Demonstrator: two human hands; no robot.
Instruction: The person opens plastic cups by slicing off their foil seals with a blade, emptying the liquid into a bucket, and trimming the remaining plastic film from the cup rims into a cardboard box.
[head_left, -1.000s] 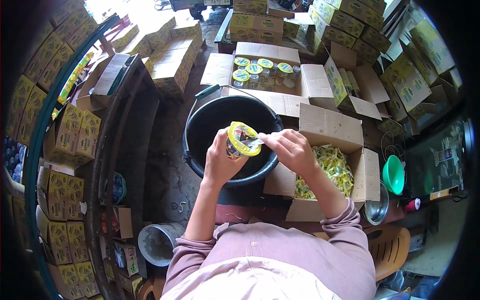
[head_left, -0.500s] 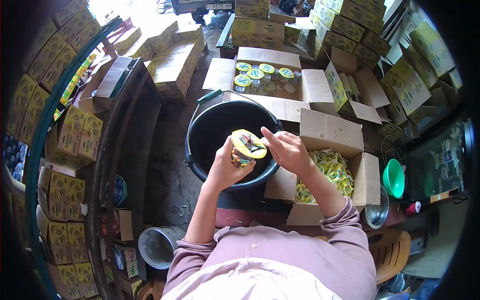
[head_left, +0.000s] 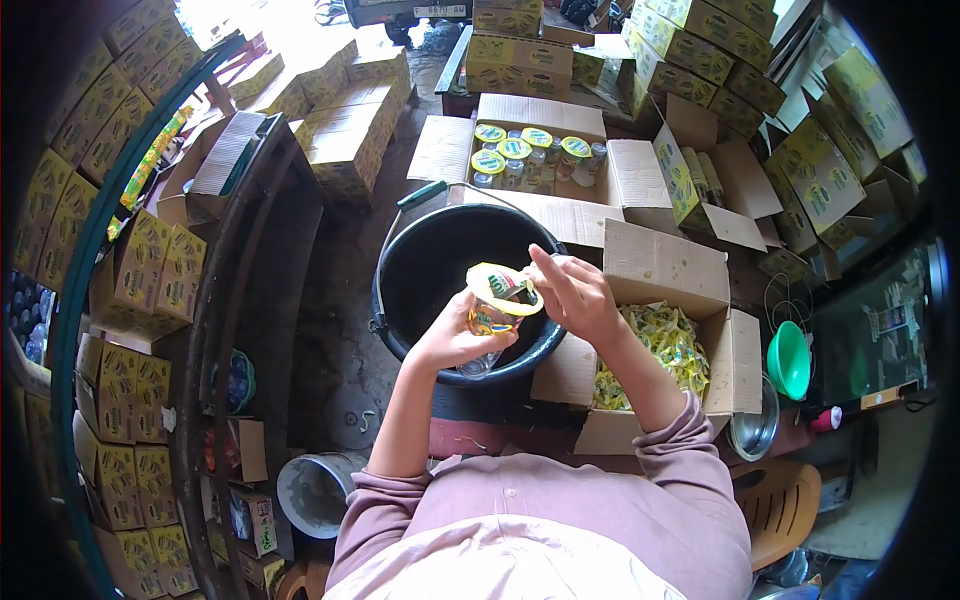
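My left hand (head_left: 447, 333) is wrapped around a clear plastic drink cup (head_left: 492, 320) with printed sides, holding it tilted over the near rim of a large black bucket (head_left: 400, 262). The cup's yellow-rimmed film lid (head_left: 489, 275) looks partly lifted or torn on its right side. At that edge, my right hand (head_left: 578, 300) pinches the lid, its index finger raised; the exact grip is partly hidden. The bucket's dark inside shows behind the cup.
An open carton (head_left: 560, 213) of lidded cups (head_left: 514, 150) stands beyond the bucket. To the right, another carton (head_left: 735, 360) holds yellow sachets (head_left: 655, 350). A green bowl (head_left: 789, 360) and metal bowl (head_left: 755, 425) sit farther right; a pale bucket (head_left: 312, 497) is at lower left.
The cup has tipped, showing more of its side, and its lid has lifted at the right. My right hand stays at the lid's edge, slightly shifted.
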